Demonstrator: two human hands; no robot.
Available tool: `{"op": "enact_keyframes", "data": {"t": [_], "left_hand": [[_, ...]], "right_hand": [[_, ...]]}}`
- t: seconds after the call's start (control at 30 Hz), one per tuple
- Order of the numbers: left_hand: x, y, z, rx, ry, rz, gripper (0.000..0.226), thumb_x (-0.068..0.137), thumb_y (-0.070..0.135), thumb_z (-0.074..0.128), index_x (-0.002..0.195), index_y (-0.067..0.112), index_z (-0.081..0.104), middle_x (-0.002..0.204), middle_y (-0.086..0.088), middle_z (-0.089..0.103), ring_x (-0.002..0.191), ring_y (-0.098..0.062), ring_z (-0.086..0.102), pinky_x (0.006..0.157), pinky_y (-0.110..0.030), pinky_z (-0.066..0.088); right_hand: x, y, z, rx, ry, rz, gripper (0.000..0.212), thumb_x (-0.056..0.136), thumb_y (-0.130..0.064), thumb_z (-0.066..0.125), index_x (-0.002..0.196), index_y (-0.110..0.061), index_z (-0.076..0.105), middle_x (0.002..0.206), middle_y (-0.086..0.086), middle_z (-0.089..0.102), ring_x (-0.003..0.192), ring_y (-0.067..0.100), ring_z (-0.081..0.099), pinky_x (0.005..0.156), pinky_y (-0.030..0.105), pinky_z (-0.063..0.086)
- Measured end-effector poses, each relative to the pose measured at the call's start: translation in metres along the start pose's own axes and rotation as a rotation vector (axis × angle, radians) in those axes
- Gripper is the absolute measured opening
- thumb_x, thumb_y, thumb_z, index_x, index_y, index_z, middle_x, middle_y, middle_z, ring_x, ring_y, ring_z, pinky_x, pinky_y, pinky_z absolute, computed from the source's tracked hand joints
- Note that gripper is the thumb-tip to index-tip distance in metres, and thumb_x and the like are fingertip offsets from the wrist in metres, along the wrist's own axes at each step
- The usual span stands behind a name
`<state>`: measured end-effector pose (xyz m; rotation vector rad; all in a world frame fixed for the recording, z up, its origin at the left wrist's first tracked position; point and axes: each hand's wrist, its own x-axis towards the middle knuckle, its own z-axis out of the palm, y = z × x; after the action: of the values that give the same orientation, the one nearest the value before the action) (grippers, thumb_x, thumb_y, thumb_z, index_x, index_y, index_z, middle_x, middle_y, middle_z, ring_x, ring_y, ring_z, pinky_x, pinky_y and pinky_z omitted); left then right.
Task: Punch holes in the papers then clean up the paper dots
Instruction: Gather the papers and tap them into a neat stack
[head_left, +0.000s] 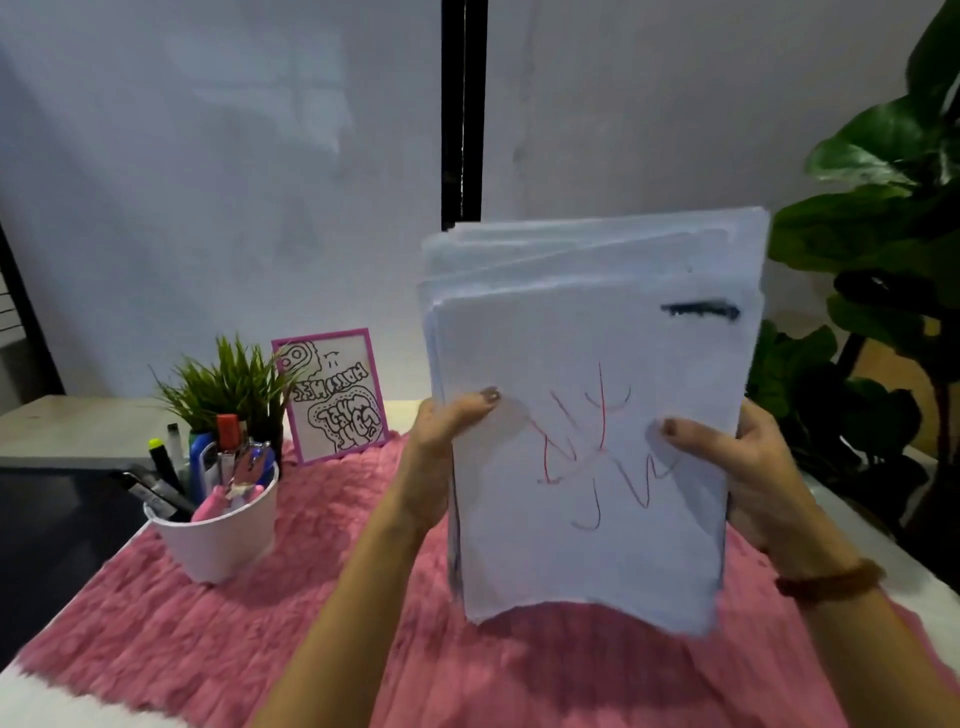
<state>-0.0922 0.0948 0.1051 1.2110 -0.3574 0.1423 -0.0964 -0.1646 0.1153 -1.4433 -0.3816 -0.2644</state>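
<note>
A thick stack of white papers (587, 332) stands upright above the pink furry mat (260, 623), its sheets fanned unevenly at the top. The front sheet carries red scribbles and a dark smear. My left hand (447, 431) grips the stack's left edge, thumb across the front. My right hand (737, 457) grips the right edge, thumb on the front sheet, a brown bracelet on the wrist. In the white cup (218, 540) at the left, among pens and markers, stands a metal tool with a pink handle (239, 488); I cannot tell if it is the hole punch. No paper dots show.
A small green potted plant (228, 384) and a pink-framed drawing (332, 395) stand behind the cup. A large leafy plant (883, 260) fills the right side. A dark surface (52, 530) lies left of the mat; a white wall is behind.
</note>
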Motion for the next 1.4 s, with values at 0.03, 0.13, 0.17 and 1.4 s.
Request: {"op": "enact_keyframes", "data": {"t": [0.03,0.13,0.17,1.4], "left_hand": [[0.001,0.003,0.001,0.002,0.018,0.062,0.033,0.060,0.038,0.070,0.078,0.010,0.071,0.071,-0.006,0.064,0.061,-0.019,0.061,0.054,-0.024,0.049],[-0.003,-0.002,0.008,0.182,0.097,0.128,0.048,0.073,0.049,0.065,0.077,0.002,0.067,0.064,-0.004,0.061,0.053,-0.018,0.055,0.048,-0.021,0.042],[-0.005,-0.008,0.011,0.220,0.115,0.107,0.044,0.075,0.050,0.064,0.073,0.006,0.066,0.060,0.000,0.061,0.050,-0.014,0.055,0.046,-0.020,0.041],[-0.008,-0.026,0.006,0.253,0.163,-0.006,0.042,0.075,0.044,0.076,0.078,0.002,0.072,0.070,-0.013,0.070,0.059,-0.025,0.066,0.054,-0.032,0.054]], "right_hand": [[-0.001,-0.004,0.001,0.014,0.013,-0.034,0.043,0.070,-0.003,0.072,0.112,-0.006,0.062,0.098,0.004,0.075,0.089,0.023,0.072,0.067,0.029,0.058],[-0.006,-0.003,0.000,0.006,0.046,-0.059,0.043,0.070,-0.011,0.066,0.113,-0.009,0.062,0.096,0.000,0.075,0.090,0.018,0.072,0.069,0.025,0.057],[-0.008,0.001,-0.001,0.002,0.056,-0.041,0.044,0.070,-0.013,0.066,0.114,-0.008,0.062,0.097,0.000,0.075,0.090,0.018,0.072,0.068,0.025,0.057],[0.024,-0.085,-0.002,-0.857,0.271,-0.426,0.011,0.094,-0.015,0.063,0.087,-0.008,0.064,0.089,0.007,0.061,0.083,0.031,0.060,0.076,0.050,0.056]]}}
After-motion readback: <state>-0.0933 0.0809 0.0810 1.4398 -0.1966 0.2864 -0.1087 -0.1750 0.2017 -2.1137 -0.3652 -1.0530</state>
